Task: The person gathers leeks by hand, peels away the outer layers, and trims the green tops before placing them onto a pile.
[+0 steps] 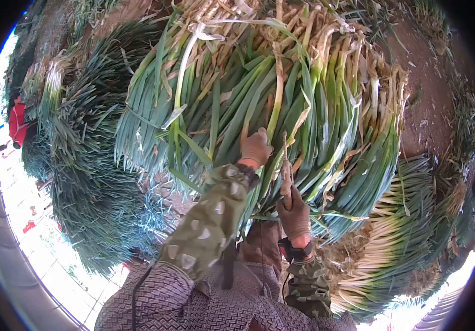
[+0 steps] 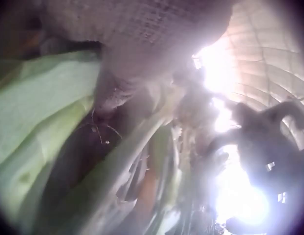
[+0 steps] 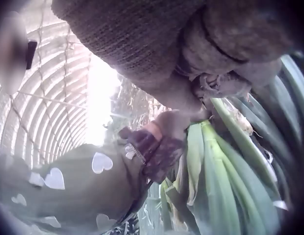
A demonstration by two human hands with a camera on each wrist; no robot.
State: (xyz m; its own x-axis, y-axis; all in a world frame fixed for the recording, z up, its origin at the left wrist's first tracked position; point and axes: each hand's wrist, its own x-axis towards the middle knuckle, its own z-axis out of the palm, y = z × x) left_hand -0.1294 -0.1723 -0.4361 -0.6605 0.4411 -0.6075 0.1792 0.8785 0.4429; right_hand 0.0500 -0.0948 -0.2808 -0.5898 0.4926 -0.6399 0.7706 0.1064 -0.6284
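A large heap of green onions [image 1: 232, 110], with long green leaves and pale, dry-skinned stalks, lies before me. My gloved left hand [image 1: 257, 148] grips a green onion among the leaves; in the right wrist view its leaves [image 3: 215, 171] spread below that hand's fingers. Just right of it and nearer my body, my gloved right hand [image 1: 294, 212] holds a long, narrow brown strip [image 1: 286, 179] that looks like withered leaf and points away from me. The glove [image 2: 142, 34] fills the top of the left wrist view, above a stalk and broad leaves.
More green onions [image 1: 94, 143] are piled on the left. Another row [image 1: 386, 237] with pale stalks lies at the lower right. Bare brown ground [image 1: 425, 110] with scraps shows at the right. A person in red [image 1: 18, 122] is far off at the left edge.
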